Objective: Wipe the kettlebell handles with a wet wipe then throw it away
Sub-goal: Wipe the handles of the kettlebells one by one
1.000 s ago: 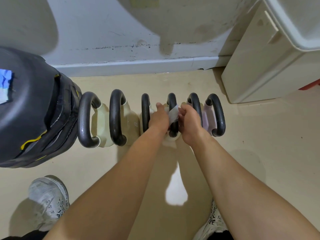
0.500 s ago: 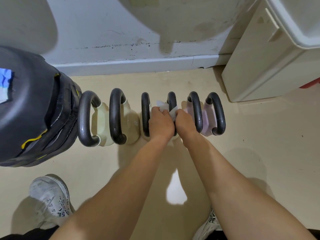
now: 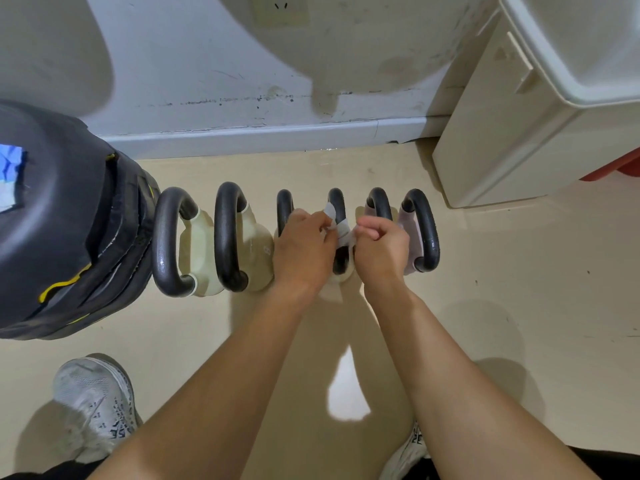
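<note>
Several kettlebells with black handles stand in a row on the floor along the wall. A white wet wipe (image 3: 336, 226) is wrapped over the handle of the fourth kettlebell (image 3: 336, 200) from the left. My left hand (image 3: 302, 249) pinches one end of the wipe on the handle's left side. My right hand (image 3: 381, 245) grips the other end on its right side. The hands hide most of the third and fourth kettlebell bodies. Two cream kettlebells (image 3: 204, 242) stand to the left, two pale pink ones (image 3: 410, 233) to the right.
A stack of black weight plates (image 3: 59, 223) rises at the left, touching the first kettlebell. A cream cabinet (image 3: 512, 133) stands at the right against the wall. My two white shoes (image 3: 95, 407) are on the beige floor below.
My hands have drawn slightly apart, the right hand shifting to the right, and the wipe is stretched across the fourth handle between them.
</note>
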